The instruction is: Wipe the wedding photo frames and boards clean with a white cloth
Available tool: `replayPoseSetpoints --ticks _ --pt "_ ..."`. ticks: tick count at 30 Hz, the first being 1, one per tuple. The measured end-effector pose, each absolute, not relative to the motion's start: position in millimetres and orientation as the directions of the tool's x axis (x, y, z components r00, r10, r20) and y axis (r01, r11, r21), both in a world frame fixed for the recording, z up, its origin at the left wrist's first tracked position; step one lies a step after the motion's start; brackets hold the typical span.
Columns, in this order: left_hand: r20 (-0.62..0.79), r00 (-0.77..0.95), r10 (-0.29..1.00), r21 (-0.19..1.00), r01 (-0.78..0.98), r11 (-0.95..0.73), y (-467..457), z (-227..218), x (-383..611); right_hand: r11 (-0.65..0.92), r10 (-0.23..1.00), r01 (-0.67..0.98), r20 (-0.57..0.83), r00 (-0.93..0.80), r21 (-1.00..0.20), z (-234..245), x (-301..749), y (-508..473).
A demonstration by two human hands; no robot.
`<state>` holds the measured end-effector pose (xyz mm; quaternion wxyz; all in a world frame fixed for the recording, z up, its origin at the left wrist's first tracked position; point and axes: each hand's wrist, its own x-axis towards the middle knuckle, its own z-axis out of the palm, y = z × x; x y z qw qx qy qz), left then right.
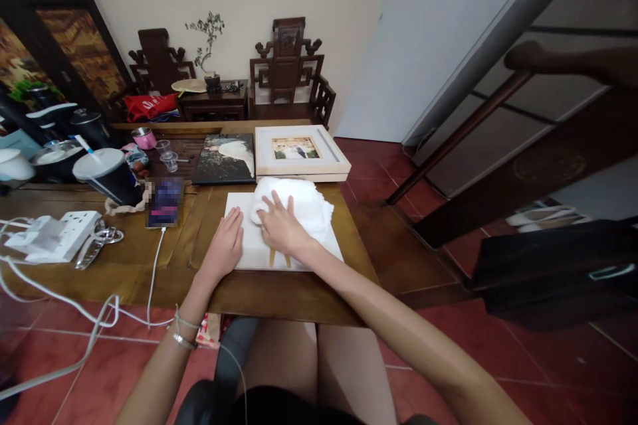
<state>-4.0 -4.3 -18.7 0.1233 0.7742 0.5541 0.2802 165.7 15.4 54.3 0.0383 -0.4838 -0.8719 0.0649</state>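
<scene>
A white flat panel, like a canvas or frame, lies on the wooden table in front of me. My left hand rests flat on its left part, fingers stretched out. My right hand presses down on a crumpled white cloth that covers the panel's far right part, fingers spread over the cloth. A bracelet sits on my left wrist.
Behind the panel lie a dark photo print and a white framed photo. To the left are a phone on a cable, a power strip, scissors, a lidded cup and small cups. Carved chairs stand at the wall.
</scene>
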Motion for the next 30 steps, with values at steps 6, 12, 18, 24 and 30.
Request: replayPoseSetpoints --ticks 6,12,18,24,30 --pt "0.305 0.241 0.921 0.496 0.786 -0.37 -5.2 -18.0 -4.4 0.674 0.732 0.724 0.007 -0.681 -0.144 35.8 170.3 -30.9" --pt "0.336 0.249 0.908 0.482 0.783 -0.393 -5.0 -23.1 -5.5 0.783 0.596 0.557 0.079 -0.799 -0.278 38.5 198.6 -90.8" --pt "0.304 0.234 0.924 0.506 0.782 -0.365 -4.2 -20.4 -4.1 0.671 0.73 0.701 0.047 -0.682 -0.242 57.2 192.0 -29.2" --pt "0.305 0.099 0.947 0.704 0.646 -0.295 -8.5 -4.2 -0.4 0.528 0.844 0.83 0.0 -0.537 -0.178 64.2 149.5 10.1" --pt "0.224 -0.113 0.968 0.911 0.376 -0.167 -11.6 0.7 -6.8 0.791 0.607 0.59 0.087 -0.79 -0.163 36.6 142.7 -37.1"
